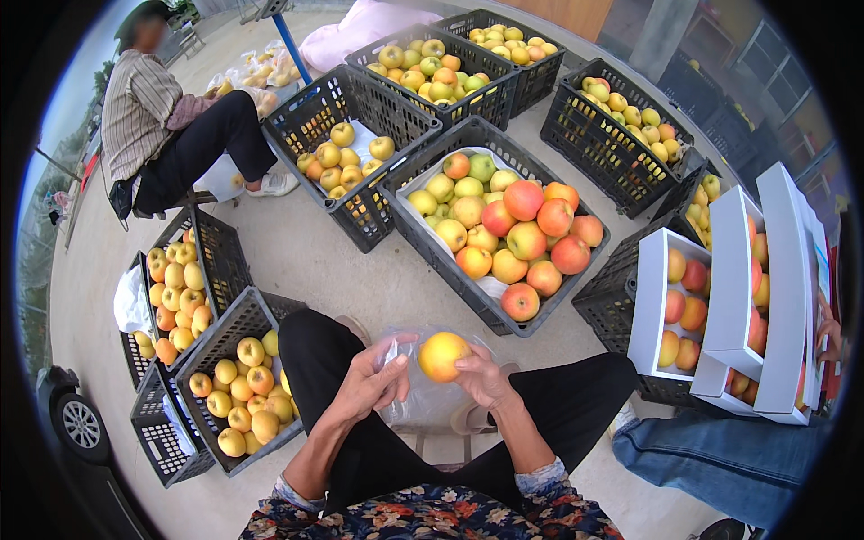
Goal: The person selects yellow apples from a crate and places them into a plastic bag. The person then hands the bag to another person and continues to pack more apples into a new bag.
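Between my knees, my right hand (487, 378) grips a yellow-orange apple (443, 356) from its right side. My left hand (378, 378) pinches the edge of a clear plastic bag (432, 403), which hangs below both hands. Straight ahead stands a black plastic crate (442, 270) lined with white sheet, heaped with green-yellow apples (467, 210) and larger red-orange apples (524, 199). To the left, beside my knee, another black crate (253, 297) holds yellow apples (264, 425).
More black crates of apples (350, 177) stand ahead and left. At right, white cardboard boxes (732, 270) of apples rest on a crate, with a person's hand (829, 331) and jeans (715, 452) alongside. Another person (145, 115) sits at upper left near bagged fruit (270, 67).
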### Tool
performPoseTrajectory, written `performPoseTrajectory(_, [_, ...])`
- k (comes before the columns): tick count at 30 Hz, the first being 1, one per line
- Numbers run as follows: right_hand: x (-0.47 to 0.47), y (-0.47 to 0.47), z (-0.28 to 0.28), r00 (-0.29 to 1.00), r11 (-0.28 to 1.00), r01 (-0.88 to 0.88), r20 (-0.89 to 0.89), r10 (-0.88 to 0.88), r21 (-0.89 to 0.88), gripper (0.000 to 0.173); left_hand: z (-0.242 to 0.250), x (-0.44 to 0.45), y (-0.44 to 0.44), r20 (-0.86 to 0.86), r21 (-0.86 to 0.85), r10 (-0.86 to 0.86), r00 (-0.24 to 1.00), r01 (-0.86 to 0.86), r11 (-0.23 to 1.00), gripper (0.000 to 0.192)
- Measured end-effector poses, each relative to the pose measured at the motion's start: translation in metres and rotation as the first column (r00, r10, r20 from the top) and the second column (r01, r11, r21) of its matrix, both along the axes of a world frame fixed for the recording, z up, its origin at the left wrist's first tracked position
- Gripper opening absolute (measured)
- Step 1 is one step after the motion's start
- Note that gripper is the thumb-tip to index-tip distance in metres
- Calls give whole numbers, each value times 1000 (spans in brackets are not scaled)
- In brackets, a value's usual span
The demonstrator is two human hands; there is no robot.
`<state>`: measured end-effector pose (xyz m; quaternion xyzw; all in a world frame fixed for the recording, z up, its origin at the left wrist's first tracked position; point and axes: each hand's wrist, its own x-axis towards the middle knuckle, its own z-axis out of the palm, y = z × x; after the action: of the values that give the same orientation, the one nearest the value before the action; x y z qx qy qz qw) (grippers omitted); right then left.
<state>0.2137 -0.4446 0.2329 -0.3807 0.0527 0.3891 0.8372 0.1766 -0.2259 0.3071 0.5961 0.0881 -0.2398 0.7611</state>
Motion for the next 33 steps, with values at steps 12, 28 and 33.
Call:
performPoseTrajectory(12, [9, 31, -206, 452, -98, 85, -50, 891, -992, 48, -2, 47, 26, 34, -400, -311, 950, 298, 867, 88])
performPoseTrajectory(28, [10, 24, -167, 339, 295, -95, 248, 908, -951, 31, -9, 57, 19, 69, -429, -138, 988, 154, 890, 93])
performPoseTrajectory(33, [133, -48, 16, 775, 622, 382, 604, 187, -683, 30, -7, 49, 14, 122, -425, -154, 980, 192, 885, 93])
